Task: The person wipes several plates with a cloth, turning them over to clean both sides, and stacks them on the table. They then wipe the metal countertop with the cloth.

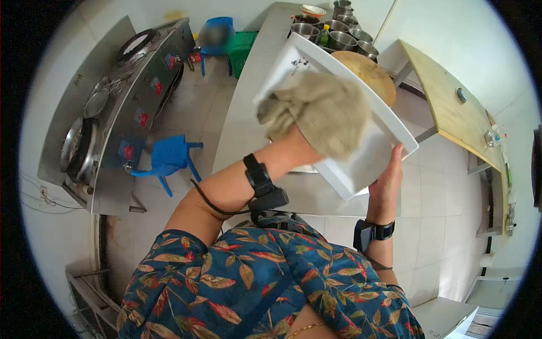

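"One view, head: white tray [377,148] orientation?"
"Over steel table [243,118]; long axis far left to near right, open side toward the camera."
"Hands?"
"Right hand [387,179]: grips near-right end, thumb at rim. Left hand [299,142]: mostly covered by cloth [339,113]; finger opening cannot be told."

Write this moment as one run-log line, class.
left hand: mostly hidden by cloth | right hand: holding tray by edge | cloth: blurred, covering part of tray
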